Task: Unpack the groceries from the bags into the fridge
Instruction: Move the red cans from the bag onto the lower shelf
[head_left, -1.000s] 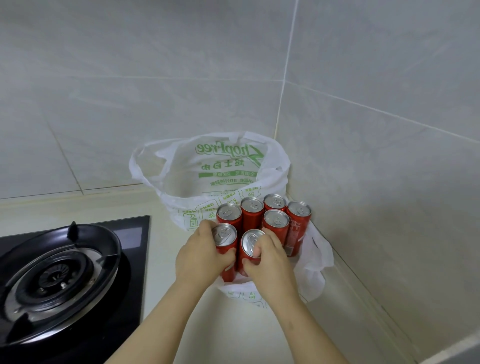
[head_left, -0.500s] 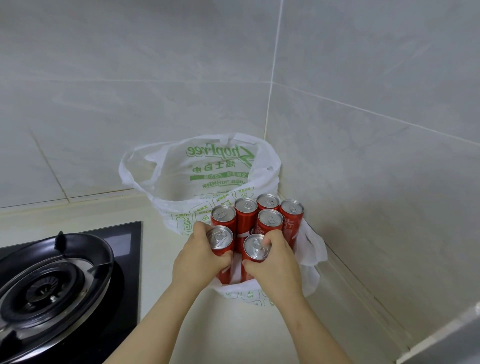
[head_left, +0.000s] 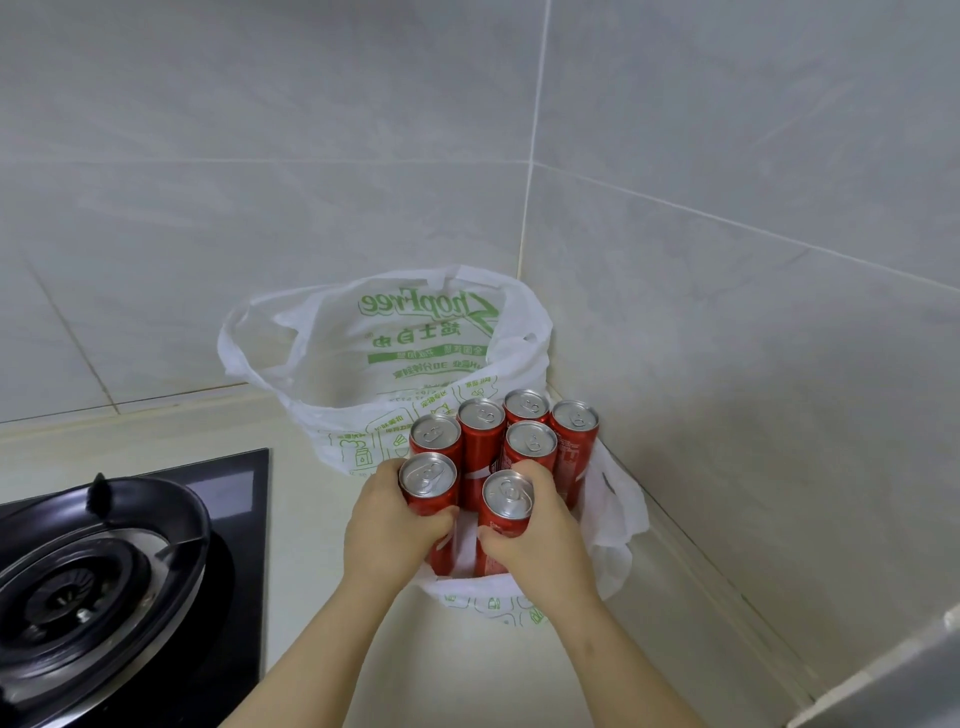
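Counter (head_left: 306, 561) corner (walls (head_left: 727, 364) close) | left grip (head_left: 387, 525) holds left can (head_left: 427, 475) | right grip (head_left: 540, 540) holds right can (head_left: 508, 496)

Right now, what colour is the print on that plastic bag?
Green print on the white bag, clearest in the head view.

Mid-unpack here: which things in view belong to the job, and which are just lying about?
Job:
- white shopping bag, open
- near-left can, in the left hand's grip
- near-right can, in the right hand's grip
- five other red cans, upright on the bag

Lying about:
- gas stove
- countertop
- tiled wall
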